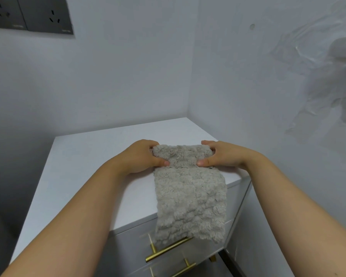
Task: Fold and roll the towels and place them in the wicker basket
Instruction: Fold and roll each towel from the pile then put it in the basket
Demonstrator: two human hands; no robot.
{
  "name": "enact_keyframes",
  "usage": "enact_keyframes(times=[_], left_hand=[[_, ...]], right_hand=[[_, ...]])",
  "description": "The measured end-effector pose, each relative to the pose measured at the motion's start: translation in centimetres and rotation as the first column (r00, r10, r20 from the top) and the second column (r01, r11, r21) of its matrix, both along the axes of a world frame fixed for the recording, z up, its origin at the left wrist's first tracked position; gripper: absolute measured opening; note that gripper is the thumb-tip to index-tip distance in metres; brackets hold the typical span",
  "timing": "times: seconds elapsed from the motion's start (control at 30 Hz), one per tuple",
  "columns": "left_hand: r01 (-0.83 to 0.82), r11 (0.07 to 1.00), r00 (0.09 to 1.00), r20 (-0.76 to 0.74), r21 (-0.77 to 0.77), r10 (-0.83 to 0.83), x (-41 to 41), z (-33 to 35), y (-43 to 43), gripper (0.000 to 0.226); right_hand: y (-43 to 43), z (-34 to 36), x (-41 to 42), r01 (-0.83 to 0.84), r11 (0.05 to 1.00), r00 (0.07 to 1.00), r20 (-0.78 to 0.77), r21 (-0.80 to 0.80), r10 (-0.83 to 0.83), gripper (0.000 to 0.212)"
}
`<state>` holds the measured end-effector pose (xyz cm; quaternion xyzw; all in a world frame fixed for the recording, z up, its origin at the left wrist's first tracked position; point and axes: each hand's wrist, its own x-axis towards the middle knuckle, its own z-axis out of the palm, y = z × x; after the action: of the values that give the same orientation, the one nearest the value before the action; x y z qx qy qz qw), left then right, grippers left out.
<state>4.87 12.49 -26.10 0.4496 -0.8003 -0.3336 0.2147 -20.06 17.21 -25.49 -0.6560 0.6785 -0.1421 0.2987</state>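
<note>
Gripping the rolled far end of the grey towel [190,188], left hand [142,156] and right hand [221,154] curl round each side; below them it hangs over the white cabinet [84,168] edge.

One towel [190,196], two hands [141,156] [223,154], two handles [168,249] [183,271]

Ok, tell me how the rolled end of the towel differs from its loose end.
The rolled end is curled into a tube on the cabinet top; the loose end lies flat and hangs over its front edge. The left hand and right hand grip the rolled end; no hand touches the loose end. Both are one fluffy grey towel.
</note>
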Motion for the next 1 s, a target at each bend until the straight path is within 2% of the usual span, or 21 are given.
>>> enact_keyframes(times=[0.07, 0.13, 0.17, 0.27, 0.3, 0.4, 0.5, 0.57, 0.63, 0.73, 0.87, 1.0], left_hand=[[-0.05, 0.997, 0.998, -0.045, -0.058, 0.047, -0.2, -0.1, 0.1, 0.015], [-0.078, 0.988, 0.994, -0.084, -0.134, 0.067, -0.4, -0.3, 0.1, 0.02], [-0.091, 0.983, 0.992, -0.101, -0.163, 0.075, -0.5, -0.3, 0.1, 0.02], [-0.156, 0.975, 0.976, -0.179, -0.157, 0.127, -0.8, -0.3, 0.2, 0.015], [-0.175, 0.975, 0.966, -0.215, -0.133, 0.144, -0.8, -0.3, 0.2, 0.016], [-0.166, 0.984, 0.953, -0.265, -0.058, 0.146, -0.6, -0.2, 0.2, 0.022], [-0.143, 0.99, 0.963, -0.234, -0.014, 0.136, -0.3, -0.4, -0.2, 0.031], [-0.188, 0.982, 0.949, -0.258, -0.004, 0.18, -0.2, -0.5, -0.4, 0.033], [-0.257, 0.965, 0.928, -0.288, -0.044, 0.234, -0.3, -0.5, -0.4, 0.03], [-0.291, 0.951, 0.914, -0.326, -0.105, 0.243, -0.2, -0.6, -0.5, 0.024], [-0.162, 0.987, 0.931, -0.332, -0.005, 0.151, 0.7, -0.4, -0.6, 0.031], [-0.15, 0.984, 0.93, -0.324, 0.096, 0.173, 1.0, -0.1, -0.3, 0.036]], right_hand=[[-0.1, 0.0, -0.1, 0.008, 1.0, 0.999, 0.043, 0.003, -0.008, 0.095], [-0.1, 0.0, -0.2, -0.007, 1.0, 0.997, 0.082, 0.005, 0.007, 0.093], [-0.3, -0.2, -0.5, -0.006, 1.0, 0.995, 0.099, 0.0, 0.005, 0.085], [0.0, -0.2, -0.7, 0.0, 0.997, 0.971, 0.237, -0.076, 0.018, 0.02], [-0.1, -0.4, -0.9, 0.017, 0.994, 0.952, 0.306, -0.105, 0.016, 0.018], [0.0, -0.8, -0.7, 0.099, 0.984, 0.855, 0.518, -0.147, -0.009, 0.031], [-0.3, -1.3, 0.0, 0.205, 0.963, 0.809, 0.584, -0.173, -0.067, 0.03], [-0.5, -1.8, 0.6, 0.292, 0.933, 0.775, 0.624, -0.209, -0.102, 0.028], [-0.8, -2.1, 1.1, 0.375, 0.884, 0.768, 0.628, -0.278, -0.129, 0.023], [-0.7, -2.2, 1.4, 0.4, 0.851, 0.781, 0.613, -0.34, -0.123, 0.023], [-0.4, -2.1, 0.7, 0.348, 0.877, 0.8, 0.592, -0.331, -0.094, 0.02], [0.1, -1.6, 0.1, 0.253, 0.917, 0.859, 0.508, -0.309, -0.066, 0.016]])
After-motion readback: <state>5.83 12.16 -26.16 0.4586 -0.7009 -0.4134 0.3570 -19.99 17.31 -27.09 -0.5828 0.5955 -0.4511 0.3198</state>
